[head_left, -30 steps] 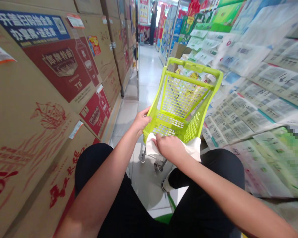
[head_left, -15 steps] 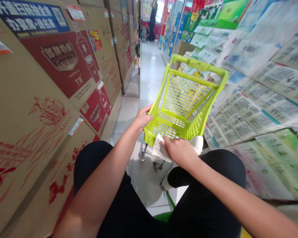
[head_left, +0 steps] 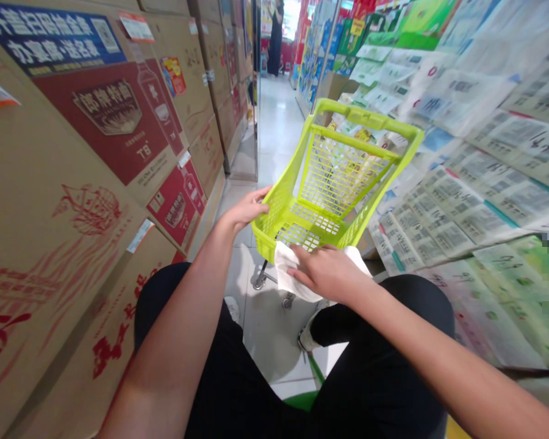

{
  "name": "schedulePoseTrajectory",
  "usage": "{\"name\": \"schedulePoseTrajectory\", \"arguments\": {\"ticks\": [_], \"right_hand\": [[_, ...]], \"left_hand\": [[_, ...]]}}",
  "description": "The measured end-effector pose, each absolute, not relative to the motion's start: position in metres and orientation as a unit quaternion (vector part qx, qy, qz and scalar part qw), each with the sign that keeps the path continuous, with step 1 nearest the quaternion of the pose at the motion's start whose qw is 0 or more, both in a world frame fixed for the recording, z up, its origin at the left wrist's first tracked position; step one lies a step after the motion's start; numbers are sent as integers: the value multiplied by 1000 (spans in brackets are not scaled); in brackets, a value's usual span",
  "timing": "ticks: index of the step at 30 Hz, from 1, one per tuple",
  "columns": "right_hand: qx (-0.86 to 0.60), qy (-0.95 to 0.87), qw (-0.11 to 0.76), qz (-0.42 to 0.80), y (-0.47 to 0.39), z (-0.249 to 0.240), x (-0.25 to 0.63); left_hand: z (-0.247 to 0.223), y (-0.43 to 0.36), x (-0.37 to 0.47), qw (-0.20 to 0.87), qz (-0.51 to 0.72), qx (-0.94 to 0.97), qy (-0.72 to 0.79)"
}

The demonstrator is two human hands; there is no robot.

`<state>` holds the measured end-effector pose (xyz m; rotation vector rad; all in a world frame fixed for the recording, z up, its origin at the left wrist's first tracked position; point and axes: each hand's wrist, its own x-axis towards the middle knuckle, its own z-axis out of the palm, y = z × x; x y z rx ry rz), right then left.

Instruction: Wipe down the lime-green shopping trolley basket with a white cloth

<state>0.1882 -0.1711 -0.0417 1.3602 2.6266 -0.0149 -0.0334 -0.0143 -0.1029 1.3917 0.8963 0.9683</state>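
A small yellow-green shopping cart (head_left: 348, 171) with a mesh basket stands on wheels between my knees and the aisle. My left hand (head_left: 248, 207) grips the basket's left rim near its front corner, with the thumb on top. Over the near edge lies a white cloth (head_left: 286, 268), spread under my right hand (head_left: 322, 271). The right fingers press the cloth against the edge, and part of it sticks out on the right side of the hand.
Stacked cardboard boxes (head_left: 155, 122) wall the left side. Packaged paper goods (head_left: 462, 183) are piled on the right. A person in dark clothes (head_left: 276, 39) stands far down the tiled aisle (head_left: 279, 122). A green seat edge (head_left: 302, 400) shows between my legs.
The basket's near end has swung a little to the left, and my left hand has moved left with it. My right hand and the cloth have shifted slightly left, the fingers now flatter.
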Motion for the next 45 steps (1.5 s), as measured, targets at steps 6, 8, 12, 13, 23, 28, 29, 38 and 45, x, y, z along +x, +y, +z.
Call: {"name": "schedulePoseTrajectory", "arguments": {"ticks": [6, 8, 12, 13, 23, 28, 29, 38, 45], "right_hand": [[462, 886, -8, 32, -164, -28, 230], [445, 895, -27, 14, -156, -30, 235], [404, 906, -105, -74, -144, -41, 229], [399, 901, -134, -103, -142, -45, 226], [470, 836, -278, -53, -99, -23, 248], [515, 807, -247, 148, -64, -11, 274], [490, 816, -263, 157, -67, -15, 268], [283, 942, -165, 70, -99, -75, 206], [392, 902, -139, 113, -31, -57, 257]], "left_hand": [[-76, -21, -75, 102, 448, 719, 521], [-69, -41, -79, 70, 417, 750, 509], [-70, -79, -88, 196, 268, 818, 469], [-71, -85, -91, 234, 241, 821, 461], [-43, -125, -87, 331, 284, 816, 380], [-48, -139, -54, 259, 251, 838, 410], [-50, -139, -51, 245, 215, 844, 426], [-55, -147, -42, 113, -83, 864, 483], [-60, -144, -27, 80, -54, 893, 440]]}}
